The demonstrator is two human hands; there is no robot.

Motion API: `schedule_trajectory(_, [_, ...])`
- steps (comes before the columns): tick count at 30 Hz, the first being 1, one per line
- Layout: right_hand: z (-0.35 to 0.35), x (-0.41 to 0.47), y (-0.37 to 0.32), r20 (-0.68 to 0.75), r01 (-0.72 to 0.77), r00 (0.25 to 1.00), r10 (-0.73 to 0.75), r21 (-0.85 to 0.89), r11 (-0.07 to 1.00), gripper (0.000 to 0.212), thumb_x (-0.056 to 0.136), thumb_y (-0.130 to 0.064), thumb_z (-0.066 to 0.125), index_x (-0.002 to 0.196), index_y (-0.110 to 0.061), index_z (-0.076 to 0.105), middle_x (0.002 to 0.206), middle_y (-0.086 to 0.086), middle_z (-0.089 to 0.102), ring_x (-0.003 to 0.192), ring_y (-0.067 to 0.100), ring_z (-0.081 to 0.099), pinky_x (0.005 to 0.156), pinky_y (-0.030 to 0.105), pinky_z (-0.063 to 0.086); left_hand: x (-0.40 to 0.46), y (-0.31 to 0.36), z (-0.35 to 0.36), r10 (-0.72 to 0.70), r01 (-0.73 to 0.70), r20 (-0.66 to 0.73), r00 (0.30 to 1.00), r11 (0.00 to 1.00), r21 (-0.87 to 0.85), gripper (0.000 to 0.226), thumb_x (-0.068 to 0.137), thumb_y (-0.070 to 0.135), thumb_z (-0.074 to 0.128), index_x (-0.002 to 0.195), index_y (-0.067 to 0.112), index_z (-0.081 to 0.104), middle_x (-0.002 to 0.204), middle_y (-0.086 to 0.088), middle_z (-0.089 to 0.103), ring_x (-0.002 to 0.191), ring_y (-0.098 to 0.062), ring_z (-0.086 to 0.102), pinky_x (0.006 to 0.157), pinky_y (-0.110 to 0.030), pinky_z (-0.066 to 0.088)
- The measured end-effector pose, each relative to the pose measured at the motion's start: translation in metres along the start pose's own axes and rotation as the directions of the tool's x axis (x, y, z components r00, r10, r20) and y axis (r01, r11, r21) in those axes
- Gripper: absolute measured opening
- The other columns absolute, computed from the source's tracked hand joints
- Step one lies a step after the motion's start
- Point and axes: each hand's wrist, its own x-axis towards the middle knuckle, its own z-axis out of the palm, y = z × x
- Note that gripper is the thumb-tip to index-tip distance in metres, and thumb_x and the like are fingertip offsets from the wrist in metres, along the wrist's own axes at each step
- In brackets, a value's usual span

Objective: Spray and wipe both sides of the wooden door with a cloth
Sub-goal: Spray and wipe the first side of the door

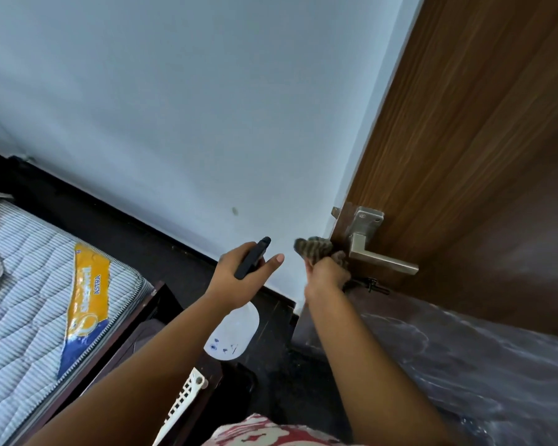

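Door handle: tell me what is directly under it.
Under the door handle a dark key sticks out of the door. The right hand, gripping the cloth, covers the key's near end and the door's edge there.

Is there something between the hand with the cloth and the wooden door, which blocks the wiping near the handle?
Nothing visible separates them. The right hand grips the cloth right at the edge of the wooden door, beside the metal handle. Only that handle sticks out from the surface there. The left hand holds the spray bottle off to the side, away from the door.
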Motion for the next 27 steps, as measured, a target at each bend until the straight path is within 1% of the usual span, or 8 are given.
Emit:
schedule_trajectory(4, [-0.051,0.012,-0.031,-0.336,0.098,0.941,-0.044,0.146,0.984,0.04,0.095,0.001,0.045,0.134,-0.007,0.041,0.129,0.02,0.055,0.088,0.027,0.06,0.067,0.034,0.053,0.003,0.001,0.006,0.008,-0.008,-0.007,1.0,0.999,0.035,0.046,0.085,0.051,0.074,0.074,0.011,0.054,0.061,0.002,0.05,0.056,-0.015,0.049,0.059,-0.029,0.045])
schedule_trajectory(6, [-0.066,0.008,-0.044,-0.302,0.127,0.951,-0.072,0.167,0.978,0.041,0.101,-0.003,0.036,0.141,-0.008,0.036,0.136,0.02,0.05,0.088,0.028,0.06,0.068,0.032,0.053,0.006,0.005,0.015,0.036,-0.036,0.01,0.999,0.998,0.047,0.047,0.086,0.051,0.074,0.075,0.01,0.053,0.062,0.002,0.05,0.057,-0.015,0.048,0.06,-0.03,0.044])
schedule_trajectory(9, [-0.056,0.0,-0.031,-0.364,0.078,0.926,-0.104,-0.086,0.993,0.045,0.096,-0.006,0.052,0.138,-0.008,0.035,0.139,0.022,0.046,0.117,0.039,0.055,0.092,0.04,0.05,0.009,0.011,0.029,0.093,-0.098,0.061,0.994,0.99,0.098,0.045,0.087,0.051,0.073,0.074,0.013,0.053,0.064,-0.002,0.052,0.059,-0.015,0.049,0.061,-0.033,0.047])
schedule_trajectory(11, [-0.031,-0.013,-0.019,-0.375,0.069,0.918,-0.13,-0.171,0.983,0.046,0.096,-0.012,0.054,0.138,-0.011,0.034,0.139,0.016,0.043,0.125,0.037,0.049,0.1,0.042,0.045,0.009,0.014,0.036,0.135,-0.144,0.076,0.988,0.981,0.129,0.046,0.087,0.05,0.073,0.073,0.012,0.052,0.065,-0.008,0.054,0.057,-0.014,0.048,0.06,-0.035,0.046])
schedule_trajectory(16, [0.006,-0.024,-0.017,-0.384,0.031,0.917,-0.103,-0.19,0.981,0.051,0.099,-0.026,0.046,0.141,-0.004,0.027,0.147,0.016,0.029,0.134,0.037,0.034,0.112,0.042,0.031,0.016,0.013,0.037,0.116,-0.116,0.01,0.993,0.989,0.09,0.045,0.087,0.044,0.075,0.073,0.008,0.052,0.061,0.0,0.051,0.055,-0.01,0.046,0.058,-0.025,0.042])
schedule_trajectory(19, [-0.019,-0.01,-0.013,-0.271,0.078,0.953,-0.135,-0.213,0.974,0.049,0.096,-0.015,0.052,0.14,-0.004,0.034,0.141,0.02,0.043,0.125,0.039,0.048,0.106,0.044,0.041,0.019,0.015,0.039,0.113,-0.115,0.026,0.993,0.989,0.091,0.041,0.088,0.042,0.075,0.074,0.009,0.054,0.063,-0.002,0.053,0.057,-0.012,0.048,0.058,-0.022,0.042])
schedule_trajectory(23, [-0.059,-0.012,-0.009,0.007,0.068,0.998,-0.068,0.068,0.995,0.038,0.099,-0.005,0.048,0.136,-0.011,0.045,0.133,0.016,0.057,0.111,0.027,0.059,0.096,0.042,0.051,0.02,0.029,0.048,0.172,-0.212,0.205,0.964,0.958,0.194,0.034,0.086,0.043,0.076,0.077,0.014,0.06,0.067,-0.004,0.062,0.062,-0.016,0.057,0.058,-0.018,0.043])
schedule_trajectory(27, [-0.091,-0.032,-0.016,0.171,-0.003,0.985,0.014,-0.061,0.998,0.019,0.102,-0.008,0.044,0.112,-0.012,0.06,0.108,0.01,0.067,0.094,0.021,0.064,0.073,0.03,0.052,0.018,0.034,0.053,0.151,-0.164,0.107,0.983,0.978,0.126,0.03,0.087,0.038,0.076,0.073,0.017,0.061,0.061,0.001,0.057,0.056,-0.012,0.052,0.057,-0.02,0.043])
